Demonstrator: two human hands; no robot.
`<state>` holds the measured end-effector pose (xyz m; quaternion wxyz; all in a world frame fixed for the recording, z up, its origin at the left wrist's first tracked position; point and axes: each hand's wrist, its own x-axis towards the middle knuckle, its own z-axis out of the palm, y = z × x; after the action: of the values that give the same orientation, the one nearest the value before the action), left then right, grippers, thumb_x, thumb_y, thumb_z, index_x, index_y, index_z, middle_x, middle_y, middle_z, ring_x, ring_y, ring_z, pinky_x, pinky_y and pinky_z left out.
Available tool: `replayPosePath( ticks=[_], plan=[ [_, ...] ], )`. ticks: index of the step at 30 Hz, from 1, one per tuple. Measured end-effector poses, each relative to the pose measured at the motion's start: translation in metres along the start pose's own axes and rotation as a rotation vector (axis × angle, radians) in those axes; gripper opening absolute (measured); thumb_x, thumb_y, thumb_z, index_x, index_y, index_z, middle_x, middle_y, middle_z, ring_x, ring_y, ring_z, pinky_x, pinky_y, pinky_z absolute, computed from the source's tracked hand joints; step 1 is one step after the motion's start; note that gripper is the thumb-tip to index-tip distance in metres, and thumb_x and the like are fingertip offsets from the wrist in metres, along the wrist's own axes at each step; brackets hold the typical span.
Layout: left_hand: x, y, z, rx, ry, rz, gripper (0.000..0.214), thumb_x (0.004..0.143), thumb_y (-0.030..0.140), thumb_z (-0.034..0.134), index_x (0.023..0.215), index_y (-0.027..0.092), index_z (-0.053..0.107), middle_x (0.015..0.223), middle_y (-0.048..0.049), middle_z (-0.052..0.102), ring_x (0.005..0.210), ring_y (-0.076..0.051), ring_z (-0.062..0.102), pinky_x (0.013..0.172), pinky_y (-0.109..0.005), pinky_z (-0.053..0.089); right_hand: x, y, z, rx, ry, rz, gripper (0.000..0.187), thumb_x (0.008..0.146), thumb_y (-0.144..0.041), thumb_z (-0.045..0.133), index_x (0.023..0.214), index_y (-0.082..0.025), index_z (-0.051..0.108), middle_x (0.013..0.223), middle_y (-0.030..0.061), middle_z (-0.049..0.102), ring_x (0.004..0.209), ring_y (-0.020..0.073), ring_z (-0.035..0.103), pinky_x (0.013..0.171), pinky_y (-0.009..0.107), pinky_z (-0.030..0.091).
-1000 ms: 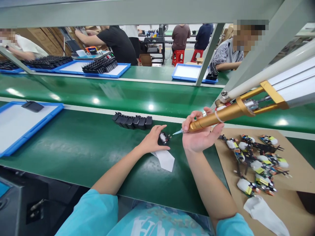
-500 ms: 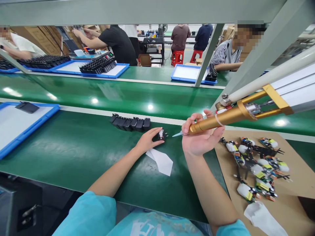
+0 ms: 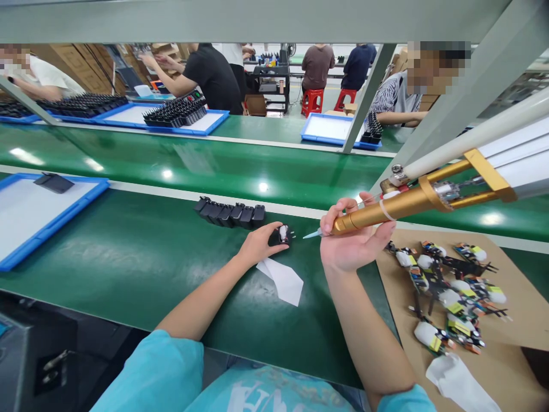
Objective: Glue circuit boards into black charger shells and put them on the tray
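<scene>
My left hand (image 3: 262, 242) grips a black plug adapter housing (image 3: 284, 234) between thumb and fingers, just above the green bench. White material shows in its open side, and its metal pins point right. My right hand (image 3: 349, 243), palm turned up, has its fingers curled round a gold glue dispenser (image 3: 364, 217); the thumb stands off from the barrel. The pale blue nozzle (image 3: 312, 234) points left at the pins, a small gap apart. Behind my left hand stands a row of black housings (image 3: 229, 213). A piece of white paper (image 3: 286, 281) lies by my left wrist.
Circuit boards (image 3: 450, 297) with white and yellow parts cover a cardboard sheet (image 3: 514, 252) at right, near a crumpled white cloth (image 3: 458, 380). A blue-edged tray (image 3: 64, 229) is at left. A metal post (image 3: 371, 94) rises behind the conveyor; co-workers sit beyond.
The view has shifted slightly, so everything sits a little further right. Both hands keep their holds, and the gap between nozzle and plug adapter housing looks nearly the same.
</scene>
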<state>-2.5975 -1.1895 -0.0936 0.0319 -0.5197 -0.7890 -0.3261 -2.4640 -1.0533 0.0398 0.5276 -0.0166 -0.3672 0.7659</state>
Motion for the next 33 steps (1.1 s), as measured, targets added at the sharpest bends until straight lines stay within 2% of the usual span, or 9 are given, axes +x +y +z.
replayPosePath(
  ticks=[8, 12, 15, 18, 21, 24, 29, 31, 33],
  plan=[
    [0.002, 0.003, -0.005, 0.059, 0.056, 0.115, 0.048, 0.08, 0.045, 0.064, 0.122, 0.025, 0.055, 0.135, -0.0065, 0.054, 0.118, -0.022, 0.056, 0.095, -0.037, 0.051, 0.0, 0.0, 0.0, -0.005, 0.001, 0.015, 0.044, 0.083, -0.06, 0.029, 0.103, -0.025, 0.049, 0.075, -0.002, 0.054, 0.041, 0.0088, 0.048, 0.037, 0.023, 0.03],
    [0.003, 0.005, -0.005, -0.077, 0.046, 0.116, 0.04, 0.081, 0.04, 0.065, 0.117, 0.025, 0.056, 0.133, -0.0068, 0.054, 0.12, -0.022, 0.053, 0.099, -0.041, 0.047, 0.0, -0.001, 0.0, -0.012, 0.007, 0.018, 0.045, 0.082, -0.061, 0.031, 0.102, -0.025, 0.048, 0.075, -0.0023, 0.054, 0.041, 0.0083, 0.048, 0.037, 0.023, 0.031],
    [0.004, 0.004, -0.003, -0.283, -0.005, 0.032, 0.056, 0.077, 0.036, 0.069, 0.127, 0.025, 0.046, 0.132, -0.0088, 0.053, 0.12, -0.023, 0.052, 0.099, -0.044, 0.047, 0.0, -0.001, 0.0, -0.012, 0.013, 0.015, 0.045, 0.082, -0.061, 0.031, 0.101, -0.025, 0.049, 0.075, -0.0023, 0.055, 0.041, 0.0084, 0.048, 0.037, 0.023, 0.03],
    [0.005, 0.004, -0.002, -0.42, -0.065, -0.021, 0.073, 0.075, 0.033, 0.07, 0.137, 0.026, 0.031, 0.13, -0.0093, 0.051, 0.12, -0.023, 0.051, 0.094, -0.04, 0.051, 0.0, -0.001, 0.0, -0.007, 0.014, 0.012, 0.044, 0.082, -0.061, 0.031, 0.101, -0.025, 0.049, 0.074, -0.0022, 0.055, 0.041, 0.0086, 0.048, 0.037, 0.023, 0.03],
    [0.003, 0.007, -0.003, -0.307, -0.059, -0.089, 0.076, 0.072, 0.039, 0.073, 0.136, 0.027, 0.034, 0.118, -0.0077, 0.053, 0.11, -0.023, 0.055, 0.085, -0.036, 0.054, 0.0, -0.001, 0.0, -0.006, 0.011, 0.005, 0.043, 0.083, -0.059, 0.03, 0.101, -0.024, 0.049, 0.074, -0.0018, 0.055, 0.04, 0.009, 0.048, 0.036, 0.023, 0.03],
    [0.003, 0.012, -0.007, -0.117, -0.01, -0.146, 0.074, 0.067, 0.049, 0.074, 0.131, 0.027, 0.043, 0.112, -0.0069, 0.05, 0.101, -0.024, 0.056, 0.083, -0.039, 0.053, 0.001, -0.001, 0.0, -0.013, 0.011, -0.006, 0.043, 0.084, -0.058, 0.029, 0.101, -0.024, 0.049, 0.074, -0.0017, 0.055, 0.04, 0.0091, 0.048, 0.036, 0.023, 0.03],
    [0.012, 0.013, -0.011, -0.224, -0.005, 0.034, 0.059, 0.082, 0.037, 0.062, 0.136, 0.027, 0.04, 0.137, -0.0101, 0.044, 0.127, -0.026, 0.043, 0.109, -0.045, 0.035, 0.001, -0.001, 0.0, -0.026, 0.017, 0.006, 0.044, 0.082, -0.061, 0.032, 0.1, -0.025, 0.049, 0.074, -0.0025, 0.055, 0.041, 0.0081, 0.048, 0.037, 0.022, 0.031],
    [0.016, 0.012, -0.01, -0.316, -0.07, 0.085, 0.055, 0.086, 0.031, 0.056, 0.138, 0.026, 0.038, 0.14, -0.0086, 0.045, 0.129, -0.024, 0.042, 0.111, -0.044, 0.033, 0.001, -0.001, 0.0, -0.021, 0.014, 0.007, 0.044, 0.082, -0.061, 0.033, 0.1, -0.025, 0.049, 0.074, -0.0026, 0.055, 0.041, 0.0082, 0.048, 0.037, 0.022, 0.032],
    [0.018, 0.012, -0.007, -0.384, -0.129, 0.094, 0.044, 0.088, 0.03, 0.052, 0.132, 0.025, 0.047, 0.134, -0.0075, 0.053, 0.123, -0.022, 0.05, 0.106, -0.041, 0.039, 0.001, 0.0, 0.0, -0.015, 0.012, 0.006, 0.044, 0.082, -0.061, 0.032, 0.1, -0.025, 0.049, 0.073, -0.0025, 0.055, 0.04, 0.0084, 0.048, 0.036, 0.023, 0.031]
  ],
)
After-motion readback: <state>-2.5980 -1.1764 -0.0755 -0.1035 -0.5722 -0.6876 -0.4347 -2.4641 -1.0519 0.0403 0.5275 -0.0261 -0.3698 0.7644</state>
